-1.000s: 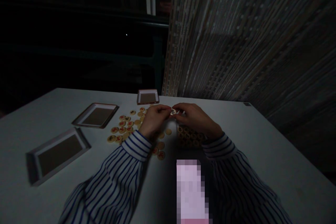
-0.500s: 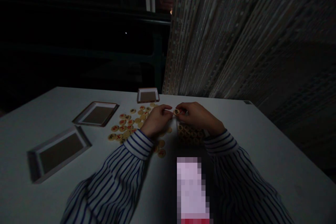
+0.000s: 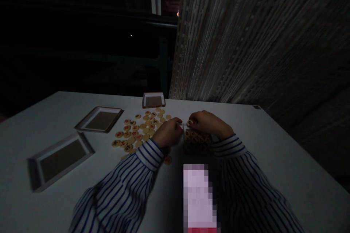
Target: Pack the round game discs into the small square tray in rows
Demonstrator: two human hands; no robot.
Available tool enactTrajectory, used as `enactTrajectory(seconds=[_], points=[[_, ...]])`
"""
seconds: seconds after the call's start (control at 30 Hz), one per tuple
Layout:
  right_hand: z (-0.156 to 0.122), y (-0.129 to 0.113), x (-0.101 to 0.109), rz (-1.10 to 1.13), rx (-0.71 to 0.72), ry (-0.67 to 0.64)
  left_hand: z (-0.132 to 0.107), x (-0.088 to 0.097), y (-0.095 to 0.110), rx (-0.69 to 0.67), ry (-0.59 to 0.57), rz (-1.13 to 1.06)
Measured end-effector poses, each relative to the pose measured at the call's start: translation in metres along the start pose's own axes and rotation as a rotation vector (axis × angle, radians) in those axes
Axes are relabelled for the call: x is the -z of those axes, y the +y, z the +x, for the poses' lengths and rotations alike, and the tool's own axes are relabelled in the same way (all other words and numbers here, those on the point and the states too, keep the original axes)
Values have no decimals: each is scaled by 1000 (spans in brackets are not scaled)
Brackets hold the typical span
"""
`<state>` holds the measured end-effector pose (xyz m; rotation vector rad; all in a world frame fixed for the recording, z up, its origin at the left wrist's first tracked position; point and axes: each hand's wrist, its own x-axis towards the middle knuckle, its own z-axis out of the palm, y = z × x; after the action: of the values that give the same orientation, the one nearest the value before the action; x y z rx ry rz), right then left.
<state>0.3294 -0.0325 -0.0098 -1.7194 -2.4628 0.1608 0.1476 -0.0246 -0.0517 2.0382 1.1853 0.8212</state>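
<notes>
Pinched in my right hand [image 3: 206, 122] is a small round xiangqi piece [image 3: 189, 122] with a dark character on it, held over the far side of a box. Rows of xiangqi pieces [image 3: 194, 137] fill that box, partly under my right hand. My left hand [image 3: 168, 133] is curled at the box's left far corner, thumb and forefinger against its pale rim [image 3: 184, 126]; the exact grip is hard to see in the dim light. Left of my left hand, several loose xiangqi pieces [image 3: 139, 137] lie scattered, some with red or dark characters up, others blank side up.
Shallow open trays stand on the white table [image 3: 273, 174]: a large one [image 3: 87, 142] at the left, another [image 3: 120, 116] behind it, and a small one [image 3: 154, 94] at the back. A string curtain [image 3: 218, 43] hangs past the far edge. A blurred-out pale patch [image 3: 197, 196] is in front.
My right hand has lowered the xiangqi piece toward the far side of the box. My left hand has moved down and slightly right, to the box's corner.
</notes>
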Motion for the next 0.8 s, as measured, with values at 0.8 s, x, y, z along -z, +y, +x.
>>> enactTrajectory(seconds=[0.8], points=[[6, -6, -15, -190, -41, -160, -5, -9, 6, 33, -221, 286]])
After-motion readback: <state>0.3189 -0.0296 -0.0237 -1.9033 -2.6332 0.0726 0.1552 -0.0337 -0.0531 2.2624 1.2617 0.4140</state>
